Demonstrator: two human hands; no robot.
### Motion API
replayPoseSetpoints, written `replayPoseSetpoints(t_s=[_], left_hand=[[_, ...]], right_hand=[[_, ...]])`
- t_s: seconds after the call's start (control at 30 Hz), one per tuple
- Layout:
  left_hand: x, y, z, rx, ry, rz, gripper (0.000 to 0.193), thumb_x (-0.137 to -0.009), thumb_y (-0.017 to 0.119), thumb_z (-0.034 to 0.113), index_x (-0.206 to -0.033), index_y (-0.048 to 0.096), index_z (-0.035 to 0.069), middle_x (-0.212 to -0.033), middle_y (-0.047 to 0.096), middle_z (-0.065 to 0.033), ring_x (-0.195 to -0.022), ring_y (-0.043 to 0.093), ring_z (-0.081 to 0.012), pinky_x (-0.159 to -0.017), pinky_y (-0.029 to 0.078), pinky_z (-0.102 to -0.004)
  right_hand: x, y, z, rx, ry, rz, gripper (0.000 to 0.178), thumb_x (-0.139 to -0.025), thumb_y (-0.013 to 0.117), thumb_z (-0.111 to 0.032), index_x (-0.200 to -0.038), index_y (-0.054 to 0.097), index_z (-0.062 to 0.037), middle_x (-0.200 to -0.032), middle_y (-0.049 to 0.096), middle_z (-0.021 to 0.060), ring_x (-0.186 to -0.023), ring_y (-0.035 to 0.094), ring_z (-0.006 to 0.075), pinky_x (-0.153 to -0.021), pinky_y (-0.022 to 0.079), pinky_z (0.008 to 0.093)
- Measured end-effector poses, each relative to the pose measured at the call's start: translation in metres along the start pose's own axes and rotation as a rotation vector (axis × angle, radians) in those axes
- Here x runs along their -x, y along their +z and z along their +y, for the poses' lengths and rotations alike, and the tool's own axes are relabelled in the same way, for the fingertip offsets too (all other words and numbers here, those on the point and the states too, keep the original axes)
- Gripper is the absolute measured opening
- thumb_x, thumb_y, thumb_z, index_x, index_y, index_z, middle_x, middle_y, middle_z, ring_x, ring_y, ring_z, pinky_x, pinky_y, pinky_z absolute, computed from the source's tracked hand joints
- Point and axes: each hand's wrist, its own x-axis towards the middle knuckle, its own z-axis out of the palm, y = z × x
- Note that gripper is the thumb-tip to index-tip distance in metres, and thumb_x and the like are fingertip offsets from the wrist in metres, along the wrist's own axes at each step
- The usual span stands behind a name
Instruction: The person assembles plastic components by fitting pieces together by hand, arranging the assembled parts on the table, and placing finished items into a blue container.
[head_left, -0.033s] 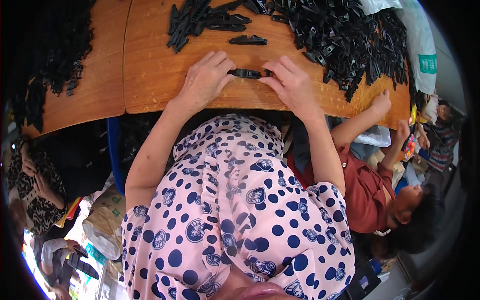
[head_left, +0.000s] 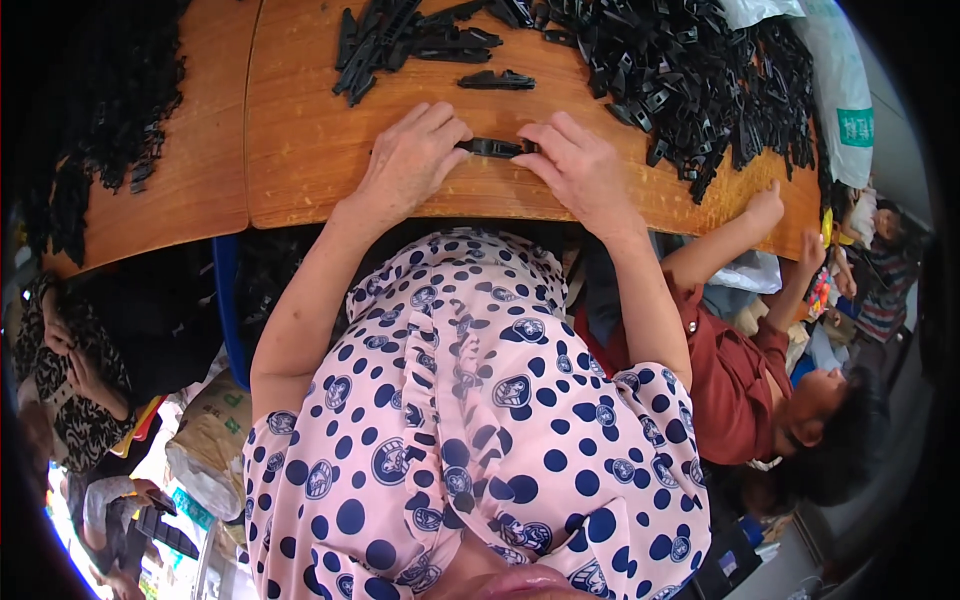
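A narrow black plastic part [head_left: 494, 148] lies crosswise between my hands, just above the wooden table. My left hand [head_left: 418, 155] pinches its left end between thumb and fingers. At the other end, the thumb and fingertips of my right hand [head_left: 578, 165] close on the part, and whatever small piece they may cover is hidden. Just beyond my hands rests a similar long black part [head_left: 497, 80], apart from both of them.
Long black parts [head_left: 415, 45] lie loosely at the far middle. A large heap of small black pieces [head_left: 690, 80] covers the far right, beside a white plastic bag [head_left: 845, 100]. More black parts [head_left: 110, 90] are piled at left. A co-worker in red [head_left: 730, 390] sits close on my right.
My right hand has shifted slightly left, and the gap between its fingertips and the black part has closed. My left hand stays in place.
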Motion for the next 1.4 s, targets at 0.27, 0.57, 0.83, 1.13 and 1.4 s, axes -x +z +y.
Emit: replayPoseSetpoints(t_s=[0.27, 0.57, 0.83, 1.13, 1.4], left_hand=[[0.002, 0.004, 0.0, 0.026, 0.018, 0.055, 0.019, -0.08, 0.074, 0.012, -0.096, 0.066, 0.005, -0.093, 0.059, -0.0057, -0.089, 0.059, -0.0265, -0.075, 0.052, -0.0376], [0.004, 0.003, 0.0, 0.006, 0.009, 0.065, 0.015, -0.078, 0.074, 0.01, -0.089, 0.064, 0.008, -0.092, 0.055, -0.0041, -0.09, 0.06, -0.023, -0.075, 0.055, -0.0349], [0.007, 0.006, -0.002, 0.009, 0.027, 0.061, 0.02, -0.078, 0.076, 0.011, -0.094, 0.065, 0.006, -0.095, 0.056, -0.0047, -0.091, 0.059, -0.0241, -0.076, 0.053, -0.0349], [0.0, 0.006, -0.002, 0.012, 0.081, 0.074, 0.018, -0.077, 0.075, 0.01, -0.093, 0.066, 0.006, -0.092, 0.058, -0.0045, -0.089, 0.06, -0.0252, -0.075, 0.053, -0.035], [0.003, 0.005, -0.01, 0.007, 0.082, 0.093, 0.016, -0.08, 0.073, 0.009, -0.093, 0.064, 0.005, -0.09, 0.06, -0.0066, -0.086, 0.063, -0.0283, -0.072, 0.052, -0.0388]], right_hand=[[-0.006, 0.002, -0.002, 0.021, -0.114, -0.147, 0.03, -0.083, 0.076, -0.015, -0.11, 0.065, -0.0049, -0.088, 0.066, 0.0113, -0.074, 0.065, 0.0313, -0.064, 0.052, 0.0382], [-0.005, -0.003, 0.002, -0.158, -0.016, -0.215, 0.033, -0.084, 0.074, -0.009, -0.116, 0.067, -0.0022, -0.092, 0.067, 0.0152, -0.083, 0.065, 0.0336, -0.075, 0.053, 0.0376], [-0.005, -0.006, 0.005, -0.171, 0.016, -0.208, 0.024, -0.082, 0.077, -0.016, -0.097, 0.064, -0.0028, -0.083, 0.066, 0.0139, -0.075, 0.065, 0.0335, -0.063, 0.051, 0.0385], [-0.017, -0.019, -0.013, 0.052, -0.01, -0.361, 0.021, -0.09, 0.071, -0.018, -0.093, 0.055, -0.0044, -0.083, 0.065, 0.0168, -0.075, 0.064, 0.0403, -0.06, 0.049, 0.0458], [-0.021, 0.009, -0.016, 0.041, 0.022, -0.215, 0.019, -0.09, 0.07, -0.018, -0.1, 0.059, -0.0055, -0.081, 0.067, 0.0169, -0.075, 0.065, 0.0411, -0.064, 0.052, 0.0474]])
